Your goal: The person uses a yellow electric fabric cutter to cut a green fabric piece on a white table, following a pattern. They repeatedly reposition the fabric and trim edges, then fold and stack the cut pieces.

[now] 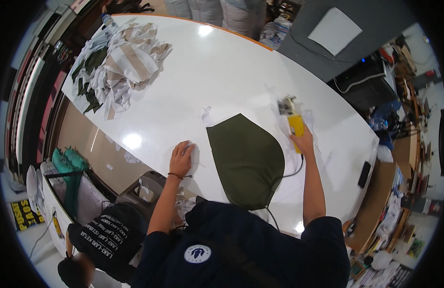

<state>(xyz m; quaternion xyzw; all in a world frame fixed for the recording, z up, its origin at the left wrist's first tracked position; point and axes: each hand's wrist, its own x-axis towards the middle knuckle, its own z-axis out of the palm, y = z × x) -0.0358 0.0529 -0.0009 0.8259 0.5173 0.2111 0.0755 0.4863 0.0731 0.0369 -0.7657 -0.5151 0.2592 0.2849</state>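
Observation:
My right hand is closed around the yellow body of a corded electric fabric cutter. Its metal head points away from me and looks blurred. Beneath and around it lie thin white cloth or paper pieces, hard to tell from the tabletop. To the left of the cutter, a dark green fabric piece with one rounded side is spread flat. My left hand rests on the white table, left of the green fabric and apart from it. Its fingers are slightly bent and parted; a thin line, perhaps thread, shows beside it.
A heap of white, beige and green fabric scraps covers the far left corner. The cutter's black cord runs back toward my body. A black bar-shaped object lies near the right edge. Another person is at the lower left.

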